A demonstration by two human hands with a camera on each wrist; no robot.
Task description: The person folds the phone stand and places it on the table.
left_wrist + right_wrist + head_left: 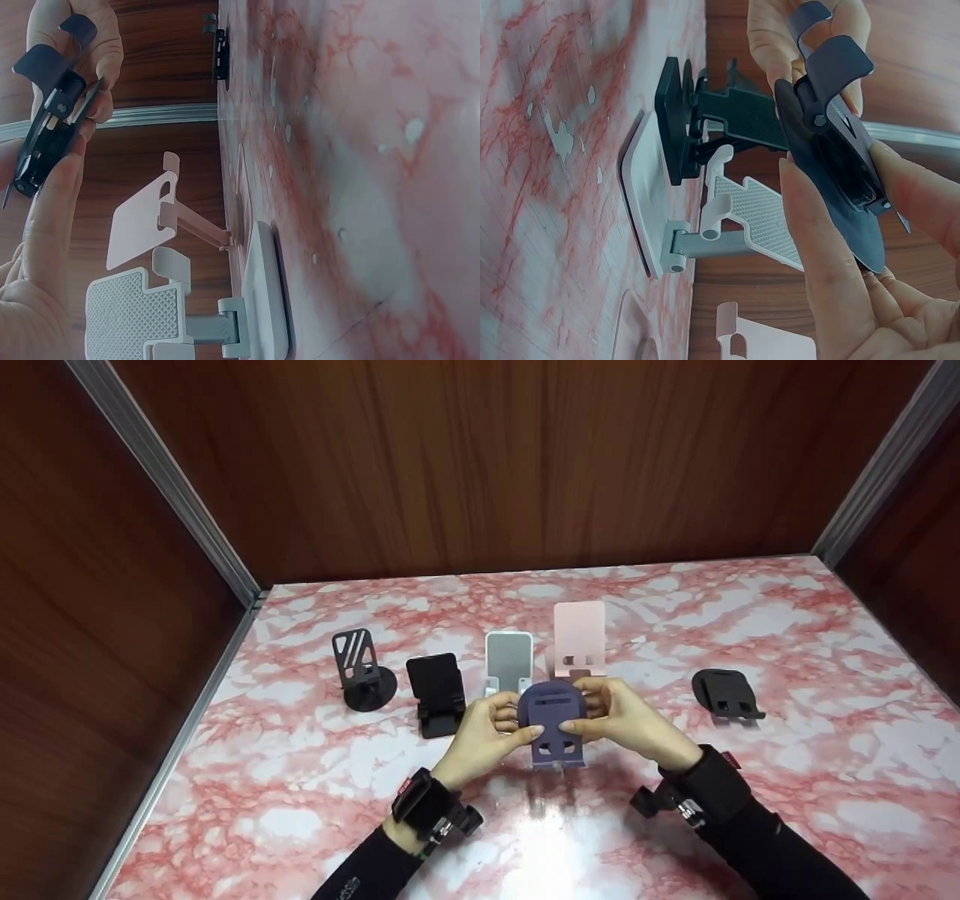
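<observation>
A purple folding phone stand (pixel 556 718) is held above the table between both hands, its round base folded close behind the slotted plate. My left hand (pixel 480 739) pinches its left side, thumb on the front and fingers behind. On the opposite side my right hand (pixel 634 724) grips it the same way. Both wrist views show the stand edge-on, with the two curved lips of the purple stand (pixel 836 71) pointing away from the palms. Just behind the hands stand a white phone stand with a grey pad (pixel 510 656) and a pink phone stand (pixel 580 634).
To the left, a black phone stand with slanted cutouts (pixel 356 660) stands on a round base, beside another black phone stand (pixel 436 690). A folded black phone stand (pixel 727 694) lies at the right. Wooden panels (pixel 510 465) enclose the red-and-white marbled table (pixel 300 765).
</observation>
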